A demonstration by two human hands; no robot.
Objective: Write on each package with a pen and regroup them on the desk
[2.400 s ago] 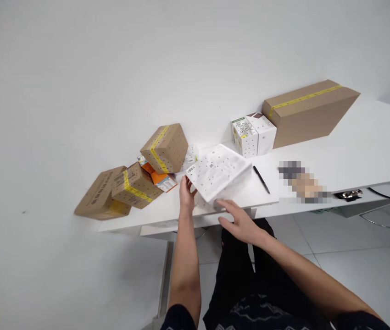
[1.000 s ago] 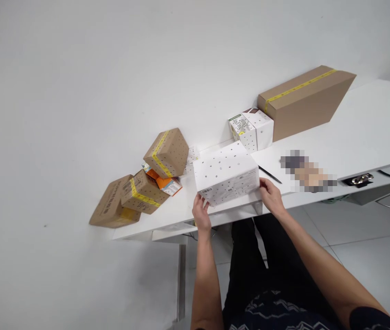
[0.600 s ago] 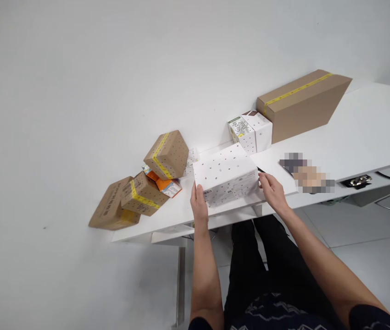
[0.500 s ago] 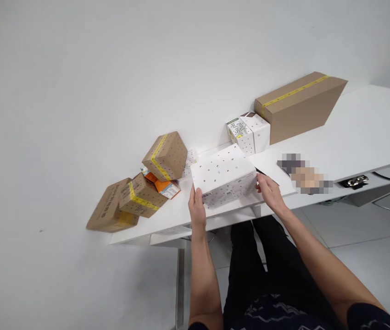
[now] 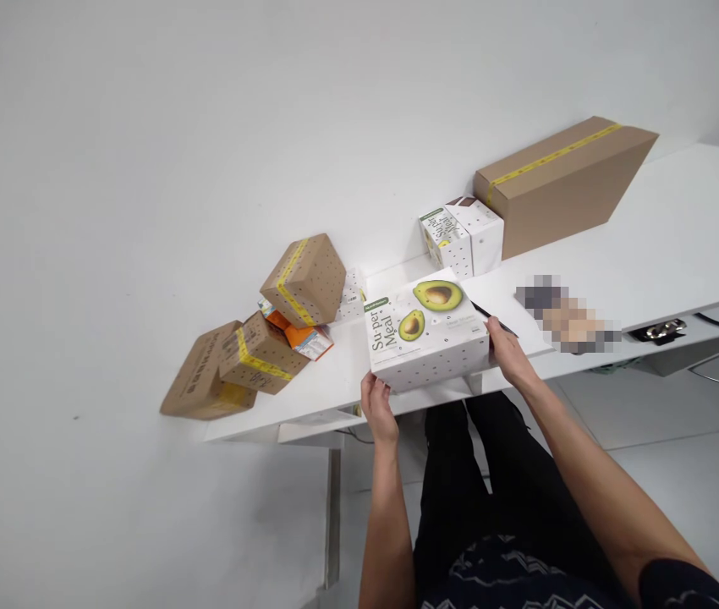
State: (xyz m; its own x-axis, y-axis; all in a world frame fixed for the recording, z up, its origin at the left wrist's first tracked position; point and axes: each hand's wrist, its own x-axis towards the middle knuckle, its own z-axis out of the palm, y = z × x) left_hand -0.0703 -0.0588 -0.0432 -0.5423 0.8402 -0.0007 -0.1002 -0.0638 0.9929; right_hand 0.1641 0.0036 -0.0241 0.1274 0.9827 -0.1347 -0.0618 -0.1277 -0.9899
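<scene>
A white box (image 5: 426, 334) printed with two avocados and the words "Su-per Meal" sits at the front edge of the white table (image 5: 651, 245), its printed face up. My left hand (image 5: 377, 404) grips its near left corner from below. My right hand (image 5: 507, 349) presses against its right end, fingers wrapped on the side. Both hands hold the box between them.
Three taped brown cartons (image 5: 304, 277) (image 5: 256, 353) (image 5: 198, 375) and an orange packet (image 5: 299, 336) lie at the left end. Two small white boxes (image 5: 461, 238) and a long brown carton (image 5: 559, 184) stand against the wall. A black pen (image 5: 483, 312) lies behind the box.
The white box has been turned over: its dotted and label sides faced up before, the avocado face shows now. Both hands shifted along its ends and nearer the table's front edge.
</scene>
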